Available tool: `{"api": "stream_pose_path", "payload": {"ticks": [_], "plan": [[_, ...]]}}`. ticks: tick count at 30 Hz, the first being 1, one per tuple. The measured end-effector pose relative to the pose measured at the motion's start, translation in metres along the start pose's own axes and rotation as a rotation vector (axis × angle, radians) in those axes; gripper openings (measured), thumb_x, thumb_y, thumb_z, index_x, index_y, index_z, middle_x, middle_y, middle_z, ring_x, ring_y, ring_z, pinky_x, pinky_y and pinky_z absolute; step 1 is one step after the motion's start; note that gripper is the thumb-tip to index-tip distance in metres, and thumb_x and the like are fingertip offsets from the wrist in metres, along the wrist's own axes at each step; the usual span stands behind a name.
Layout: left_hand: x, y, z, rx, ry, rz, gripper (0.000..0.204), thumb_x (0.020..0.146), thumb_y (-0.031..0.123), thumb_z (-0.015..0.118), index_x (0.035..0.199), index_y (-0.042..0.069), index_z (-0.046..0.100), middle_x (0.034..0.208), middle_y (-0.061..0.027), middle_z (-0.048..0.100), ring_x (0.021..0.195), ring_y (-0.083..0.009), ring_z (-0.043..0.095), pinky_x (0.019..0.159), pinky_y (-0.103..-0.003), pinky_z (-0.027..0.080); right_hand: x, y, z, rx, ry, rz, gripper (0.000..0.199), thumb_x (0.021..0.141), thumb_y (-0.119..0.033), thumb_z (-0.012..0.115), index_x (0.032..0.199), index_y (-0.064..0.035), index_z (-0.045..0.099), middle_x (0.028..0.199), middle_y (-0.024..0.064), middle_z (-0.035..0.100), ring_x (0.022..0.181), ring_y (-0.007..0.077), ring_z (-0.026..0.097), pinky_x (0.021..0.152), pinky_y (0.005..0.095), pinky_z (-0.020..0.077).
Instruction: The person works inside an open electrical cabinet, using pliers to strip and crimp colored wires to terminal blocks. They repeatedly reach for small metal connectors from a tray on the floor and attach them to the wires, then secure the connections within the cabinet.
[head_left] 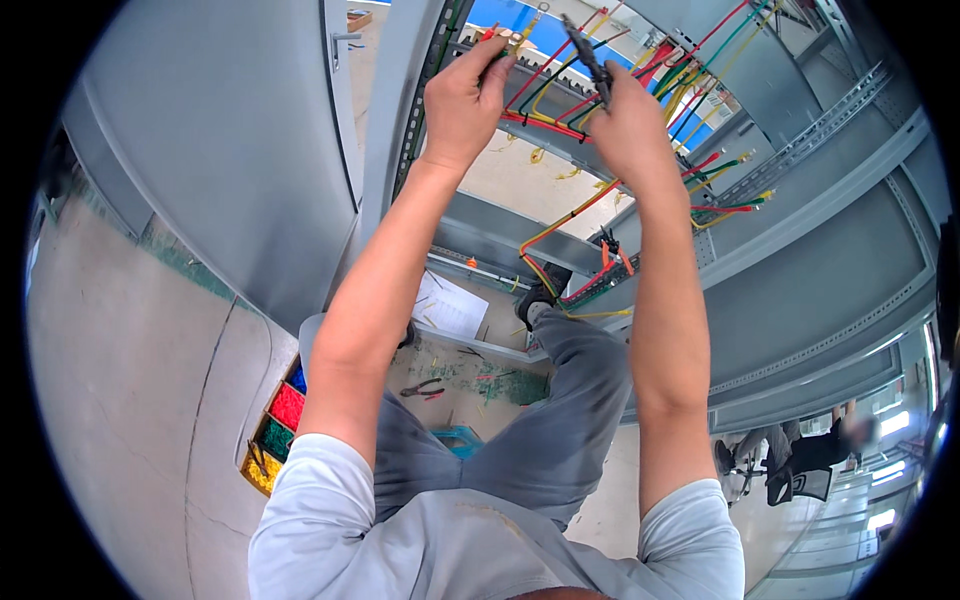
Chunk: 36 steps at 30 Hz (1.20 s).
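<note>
My left hand (465, 110) is raised to the cabinet's frame, its thumb and fingertips pinched together on a thin wire. Beside those fingertips stand a red wire end (490, 32) and a yellow wire end with a ring terminal (530, 28). To its right, my right hand (635, 125) is closed around a long dark hand tool (590, 60), which looks like pliers and points up and to the left. Behind both hands run bundled red, green and yellow wires (545, 122). The exact spot where the left fingers grip is partly hidden.
A grey cabinet door (220, 150) swings out at left. A box (270, 430) of coloured small parts sits by my left side. Pliers (422, 388) and wire scraps lie on the floor near a white sheet (450, 303). At far right, a person (815, 450) is at work.
</note>
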<state>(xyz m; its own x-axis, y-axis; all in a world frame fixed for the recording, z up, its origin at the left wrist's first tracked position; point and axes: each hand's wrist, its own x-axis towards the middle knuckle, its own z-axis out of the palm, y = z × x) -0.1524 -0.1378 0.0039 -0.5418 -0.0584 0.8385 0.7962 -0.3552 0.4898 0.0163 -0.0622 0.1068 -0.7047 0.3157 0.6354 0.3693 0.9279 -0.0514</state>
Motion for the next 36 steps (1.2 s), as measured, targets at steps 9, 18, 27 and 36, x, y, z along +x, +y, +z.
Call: {"api": "stream_pose_path", "payload": {"ticks": [9,18,27,36], "plan": [[-0.014,0.015,-0.01,0.095,-0.075,0.084,0.032,0.095,0.013,0.071,0.126,0.004,0.069,0.117,-0.0163,0.073,0.094,-0.0201,0.074,0.082,-0.031,0.057,-0.091,0.026,-0.047,0.673,-0.242,0.202,0.062,0.078,-0.005,0.056,0.14,0.004,0.054,0.124,0.018,0.07,0.116,0.0256,0.066,0.098,0.0354,0.0493],[-0.263,-0.008,-0.312,0.373,0.037,-0.81,0.017,0.095,0.01,0.068,0.109,0.0,0.072,0.1,-0.0135,0.076,0.088,-0.0195,0.073,0.079,-0.031,0.056,-0.286,0.044,0.032,1.539,-1.128,0.928,0.081,0.063,0.0,0.065,0.14,0.015,0.046,0.142,0.0316,0.054,0.134,0.0431,0.054,0.117,0.0524,0.0399],[-0.533,0.009,-0.541,1.21,-0.201,-1.483,0.025,0.086,0.027,0.071,0.098,0.006,0.077,0.093,-0.0197,0.075,0.091,-0.0361,0.073,0.083,-0.045,0.057,-0.324,-0.006,0.126,1.366,-1.68,1.132,0.068,0.072,-0.004,0.064,0.138,0.0096,0.051,0.139,0.0299,0.057,0.129,0.0407,0.059,0.11,0.0492,0.0477],[-0.607,-0.029,-0.507,1.324,-0.509,-1.714,0.029,0.085,0.027,0.068,0.111,0.014,0.074,0.106,-0.0198,0.074,0.1,-0.0388,0.072,0.09,-0.051,0.057,-0.337,-0.005,0.148,1.538,-1.678,1.428,0.083,0.07,-0.019,0.069,0.147,0.0025,0.046,0.149,0.0318,0.047,0.141,0.045,0.047,0.115,0.0557,0.0413]]}}
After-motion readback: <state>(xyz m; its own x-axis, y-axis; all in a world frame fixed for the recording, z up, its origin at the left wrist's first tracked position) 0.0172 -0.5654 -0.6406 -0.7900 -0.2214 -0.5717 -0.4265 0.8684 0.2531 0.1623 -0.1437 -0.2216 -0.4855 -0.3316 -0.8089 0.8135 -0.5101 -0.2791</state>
